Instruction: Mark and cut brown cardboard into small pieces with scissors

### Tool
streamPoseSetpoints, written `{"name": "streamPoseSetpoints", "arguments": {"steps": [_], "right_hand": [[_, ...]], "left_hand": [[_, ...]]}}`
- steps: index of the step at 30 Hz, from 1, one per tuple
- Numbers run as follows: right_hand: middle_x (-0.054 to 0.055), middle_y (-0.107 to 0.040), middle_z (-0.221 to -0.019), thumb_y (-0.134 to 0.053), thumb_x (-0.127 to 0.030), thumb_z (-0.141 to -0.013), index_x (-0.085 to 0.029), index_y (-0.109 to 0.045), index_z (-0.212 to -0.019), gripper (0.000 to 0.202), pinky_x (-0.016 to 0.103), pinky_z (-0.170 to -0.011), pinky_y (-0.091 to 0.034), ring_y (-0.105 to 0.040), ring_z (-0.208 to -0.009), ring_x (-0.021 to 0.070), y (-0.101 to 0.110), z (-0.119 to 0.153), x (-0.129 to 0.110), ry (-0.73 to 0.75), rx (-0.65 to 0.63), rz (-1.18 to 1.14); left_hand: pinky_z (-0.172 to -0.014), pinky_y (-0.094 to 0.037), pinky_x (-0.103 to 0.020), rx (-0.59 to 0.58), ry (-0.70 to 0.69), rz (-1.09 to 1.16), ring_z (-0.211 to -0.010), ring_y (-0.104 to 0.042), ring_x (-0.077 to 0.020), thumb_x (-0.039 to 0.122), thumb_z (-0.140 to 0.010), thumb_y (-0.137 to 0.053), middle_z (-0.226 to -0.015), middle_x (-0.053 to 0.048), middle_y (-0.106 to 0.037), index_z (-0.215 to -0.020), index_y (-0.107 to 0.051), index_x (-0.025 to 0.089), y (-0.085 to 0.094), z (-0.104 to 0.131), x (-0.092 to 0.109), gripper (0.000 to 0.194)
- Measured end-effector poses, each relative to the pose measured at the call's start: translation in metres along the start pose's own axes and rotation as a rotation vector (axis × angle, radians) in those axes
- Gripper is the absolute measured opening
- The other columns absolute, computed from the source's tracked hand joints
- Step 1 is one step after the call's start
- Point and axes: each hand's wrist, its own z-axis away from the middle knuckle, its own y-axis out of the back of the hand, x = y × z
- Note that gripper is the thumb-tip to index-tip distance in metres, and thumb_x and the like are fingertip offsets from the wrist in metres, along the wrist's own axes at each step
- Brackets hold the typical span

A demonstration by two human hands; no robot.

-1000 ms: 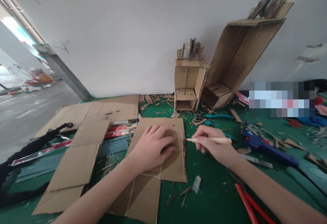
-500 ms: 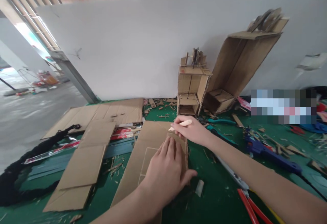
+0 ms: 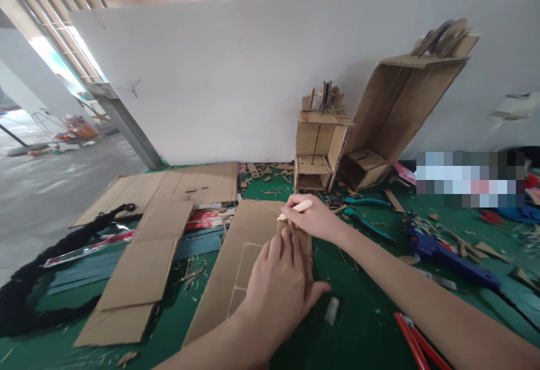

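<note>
A brown cardboard sheet (image 3: 228, 252) lies on the green tabletop in front of me, with pale lines drawn on it. My left hand (image 3: 280, 280) rests flat on its right part, fingers stretched forward and thumb out past the edge. The palm hides what lies beneath. Close to those fingertips, my right hand (image 3: 310, 218) pinches a pale pen (image 3: 302, 206), its tip at the cardboard near the far end of the sheet.
Two cardboard structures, a small one (image 3: 312, 150) and a tall one (image 3: 405, 105), stand against the white wall panel (image 3: 202, 77). Rightward lie teal-handled pliers (image 3: 367, 221), a blue glue gun (image 3: 451, 260) and a red-handled tool (image 3: 415, 342). Folded cardboard (image 3: 139, 269) and black cloth (image 3: 54, 252) lie left.
The pen tip has shifted slightly down and left, the right hand going with it. My left hand remains on the sheet. The whole view has moved a little.
</note>
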Motion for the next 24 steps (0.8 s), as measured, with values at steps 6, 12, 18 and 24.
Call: {"name": "streamPoseSetpoints", "arguments": {"steps": [6,12,18,24], "right_hand": [[-0.003,-0.057,-0.052,-0.048,-0.022,-0.074,-0.02,-0.05,-0.055,0.02,0.022,-0.048,-0.033,-0.05,-0.05,0.0109,0.007,0.002,0.007,-0.022,0.04,0.031],[-0.004,-0.055,-0.048,-0.047,-0.023,-0.073,-0.02,-0.05,-0.054,0.02,0.021,-0.043,-0.033,-0.048,-0.043,0.01,0.017,0.011,0.021,-0.082,0.053,-0.017],[-0.004,-0.056,-0.047,-0.047,-0.024,-0.072,-0.02,-0.049,-0.055,0.018,0.02,-0.042,-0.035,-0.05,-0.043,0.0105,0.025,0.022,0.025,-0.138,0.081,-0.04],[-0.003,-0.056,-0.048,-0.047,-0.023,-0.072,-0.02,-0.049,-0.055,0.018,0.02,-0.042,-0.036,-0.051,-0.043,0.0107,0.029,0.029,0.027,-0.154,0.09,-0.028]], "left_hand": [[-0.086,-0.048,-0.046,-0.029,0.005,0.001,-0.11,-0.053,-0.0366,0.064,-0.081,-0.035,-0.126,-0.028,-0.051,-0.124,-0.05,-0.002,-0.002,0.001,0.002,0.081],[-0.088,-0.047,-0.046,-0.036,0.005,-0.001,-0.113,-0.052,-0.0355,0.064,-0.082,-0.036,-0.125,-0.027,-0.052,-0.123,-0.052,-0.001,0.0,-0.001,0.002,0.079],[-0.087,-0.048,-0.044,-0.049,0.004,-0.019,-0.111,-0.053,-0.0353,0.062,-0.081,-0.04,-0.126,-0.027,-0.051,-0.124,-0.052,-0.001,0.002,0.0,0.003,0.077],[-0.087,-0.048,-0.046,-0.069,0.006,-0.012,-0.111,-0.053,-0.036,0.063,-0.08,-0.04,-0.127,-0.027,-0.05,-0.124,-0.051,-0.001,0.003,-0.001,0.003,0.078]]}}
